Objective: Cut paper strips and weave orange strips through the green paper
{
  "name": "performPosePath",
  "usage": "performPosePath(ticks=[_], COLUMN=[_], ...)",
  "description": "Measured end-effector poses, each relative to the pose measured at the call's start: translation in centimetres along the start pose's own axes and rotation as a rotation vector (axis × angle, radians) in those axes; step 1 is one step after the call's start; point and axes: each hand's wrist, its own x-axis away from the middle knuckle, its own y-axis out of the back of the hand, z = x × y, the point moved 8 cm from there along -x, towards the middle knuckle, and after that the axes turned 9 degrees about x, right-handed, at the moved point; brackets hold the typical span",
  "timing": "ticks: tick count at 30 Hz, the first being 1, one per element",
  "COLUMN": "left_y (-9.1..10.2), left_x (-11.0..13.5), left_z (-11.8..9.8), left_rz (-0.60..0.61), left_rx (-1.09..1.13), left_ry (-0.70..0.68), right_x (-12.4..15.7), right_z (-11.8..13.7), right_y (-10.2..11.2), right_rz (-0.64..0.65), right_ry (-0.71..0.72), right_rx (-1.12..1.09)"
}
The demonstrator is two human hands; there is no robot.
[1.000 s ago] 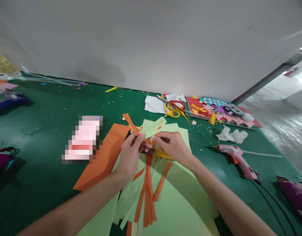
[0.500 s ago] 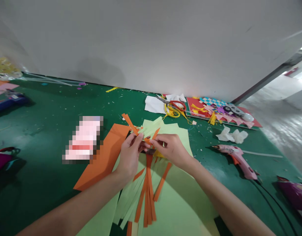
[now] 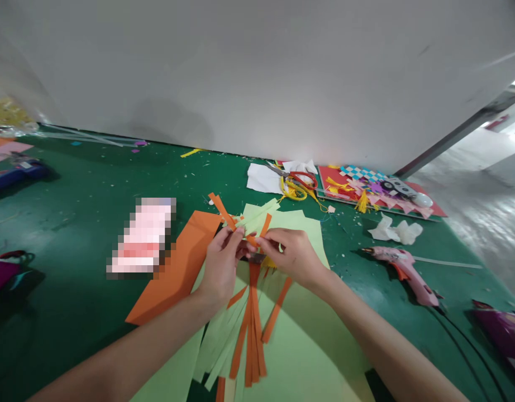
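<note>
My left hand (image 3: 224, 259) is closed in a pinch on woven paper strips. Orange strips (image 3: 222, 211) and pale green strips (image 3: 260, 216) cross each other and stick out above its fingertips. Opposite it, my right hand (image 3: 293, 251) pinches an orange paper strip (image 3: 265, 226) that bends between the two hands. Several loose orange strips (image 3: 251, 335) fan out below, lying with pale green strips (image 3: 226, 346) on light green paper sheets (image 3: 308, 340). Something yellow (image 3: 269, 262) peeks out under my right fingers. The fingers partly hide where the strips cross.
An orange sheet (image 3: 182, 268) and a blurred-out pinkish rectangle (image 3: 142, 234) lie left. Scissors (image 3: 299, 184) rest at the back beside a red board (image 3: 431, 201) with paper crafts. To the right are crumpled tissue (image 3: 397, 230) and a pink glue gun (image 3: 404, 268) with its cord. A grey wall (image 3: 241, 72) stands behind.
The pale green strips above my fingers have shifted slightly and now angle up to the right. Both hands stay in nearly the same place.
</note>
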Motion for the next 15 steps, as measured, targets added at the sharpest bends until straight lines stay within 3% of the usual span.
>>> performPosePath(ticks=[4,10,15], left_y=[0.0,-0.2,0.0], left_x=[0.0,0.1,0.1], left_z=[0.0,-0.1,-0.1], left_rz=[0.019,0.040,0.018], left_rx=[-0.009,-0.022,-0.006], left_ry=[-0.008,-0.020,-0.026], right_x=[-0.1,-0.1,0.0], right_z=[-0.3,-1.2,-1.7], right_y=[-0.2,-0.4,-0.2], right_rz=[0.009,0.054,-0.010], right_ry=[-0.032,-0.190,-0.259], right_rx=[-0.055,-0.301,-0.270])
